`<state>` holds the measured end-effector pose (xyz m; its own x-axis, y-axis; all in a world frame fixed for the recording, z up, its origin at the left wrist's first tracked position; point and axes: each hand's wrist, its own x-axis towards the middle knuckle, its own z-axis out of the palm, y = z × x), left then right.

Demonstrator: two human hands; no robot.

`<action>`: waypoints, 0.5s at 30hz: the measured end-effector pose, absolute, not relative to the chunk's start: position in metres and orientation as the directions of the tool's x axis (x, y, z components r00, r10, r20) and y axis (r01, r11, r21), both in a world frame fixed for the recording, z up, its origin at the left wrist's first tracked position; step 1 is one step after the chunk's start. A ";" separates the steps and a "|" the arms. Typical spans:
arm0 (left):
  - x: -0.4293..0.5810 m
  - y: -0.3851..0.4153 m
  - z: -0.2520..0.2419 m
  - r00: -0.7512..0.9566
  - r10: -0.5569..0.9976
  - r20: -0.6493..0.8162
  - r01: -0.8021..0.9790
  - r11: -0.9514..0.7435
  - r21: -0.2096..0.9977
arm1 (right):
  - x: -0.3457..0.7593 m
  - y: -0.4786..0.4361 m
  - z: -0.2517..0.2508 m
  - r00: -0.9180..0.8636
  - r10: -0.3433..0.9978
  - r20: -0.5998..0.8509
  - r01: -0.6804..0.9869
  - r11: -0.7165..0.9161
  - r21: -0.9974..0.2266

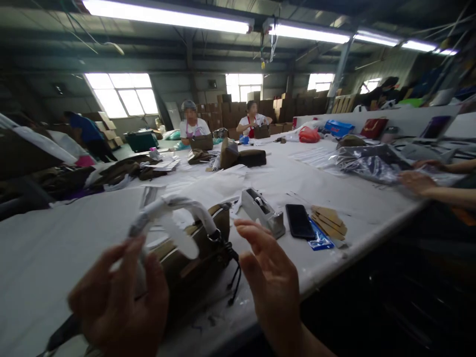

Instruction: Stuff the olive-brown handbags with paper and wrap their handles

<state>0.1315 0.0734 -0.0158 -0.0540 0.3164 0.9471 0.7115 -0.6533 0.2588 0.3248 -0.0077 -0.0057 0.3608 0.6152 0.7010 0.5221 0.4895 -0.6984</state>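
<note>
An olive-brown handbag [208, 253] lies on the white-covered table in front of me. White wrapping covers its curved handle [186, 203], and a dark cord with loose ends [233, 277] hangs from its right end. My left hand [122, 297] is closed on the left part of the wrapped handle; it is slightly blurred, and the handle's lower end is hidden behind the fingers. Just right of the bag, my right hand [271, 277] is raised with thumb and fingers apart and nothing between them. A grey tape dispenser [262, 210] stands beyond that hand.
A black phone [299, 221], a blue packet [320, 237] and brown card pieces [329, 222] lie right of the dispenser. At right, another person's hands [418, 182] touch a plastic-wrapped bag [372, 161]. Two people sit across the table behind more bags [253, 157].
</note>
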 end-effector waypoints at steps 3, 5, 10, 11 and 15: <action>0.129 0.065 -0.028 0.091 0.041 0.995 0.774 -0.632 -0.044 | 0.332 0.017 -0.040 0.440 0.705 0.556 0.353 0.433 -0.829; 0.130 0.062 -0.026 0.118 0.029 0.993 0.790 -0.609 -0.076 | 0.333 0.025 -0.062 0.403 0.735 0.545 0.398 0.395 -0.828; 0.141 0.057 -0.015 0.064 0.515 0.855 0.855 -0.470 0.220 | 0.326 0.028 -0.083 0.389 0.760 0.521 0.407 0.366 -0.837; 0.146 0.055 -0.018 0.075 0.632 0.771 0.822 -0.477 0.311 | 0.324 0.029 -0.084 0.386 0.789 0.478 0.366 0.344 -0.865; 0.171 0.047 -0.038 0.169 0.821 0.545 0.657 -0.507 0.558 | 0.325 0.033 -0.085 0.358 0.843 0.401 0.279 0.313 -0.908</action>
